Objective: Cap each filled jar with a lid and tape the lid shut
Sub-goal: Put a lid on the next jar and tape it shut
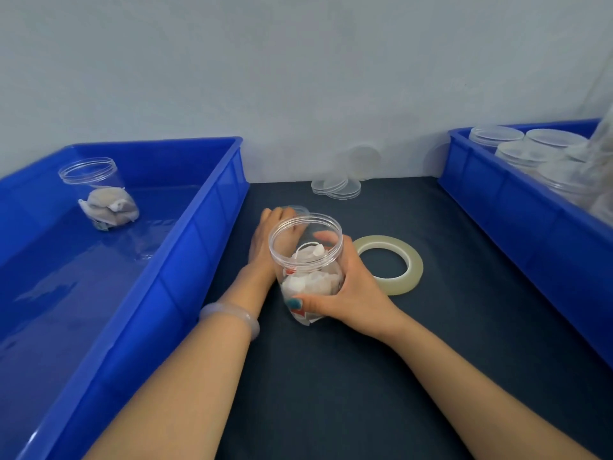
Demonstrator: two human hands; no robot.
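An open clear jar (306, 260) holding white packets stands on the dark table (331, 376). My right hand (348, 293) grips its right side, thumb across the front. My left hand (267, 240) reaches behind the jar, and its curled fingers hold a clear lid (298, 208) lying flat on the table; the hand is partly seen through the jar. A roll of clear tape (413, 260) lies flat just right of the jar. Spare clear lids (336, 189) are stacked by the wall.
A blue bin (199, 234) on the left holds one open filled jar (98, 194). Another blue bin (491, 190) on the right holds several lidded jars (530, 149). A white wall closes off the back of the table.
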